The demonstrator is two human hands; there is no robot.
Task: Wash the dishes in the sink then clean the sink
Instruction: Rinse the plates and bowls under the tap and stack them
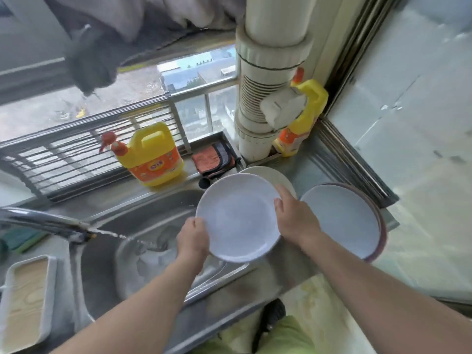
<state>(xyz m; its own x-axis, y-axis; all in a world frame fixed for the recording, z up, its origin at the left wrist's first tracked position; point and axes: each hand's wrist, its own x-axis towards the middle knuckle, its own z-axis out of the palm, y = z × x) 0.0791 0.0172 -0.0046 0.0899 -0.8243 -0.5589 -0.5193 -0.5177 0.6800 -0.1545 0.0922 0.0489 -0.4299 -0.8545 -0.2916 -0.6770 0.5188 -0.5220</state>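
Rinsing seems finished: a white plate (236, 217) is gripped at opposite rims by left hand (192, 238) and right hand (296, 219), and careful stacking beside the sink (102, 254) is called for next.

White plate (237, 215) between both hands (293, 218)
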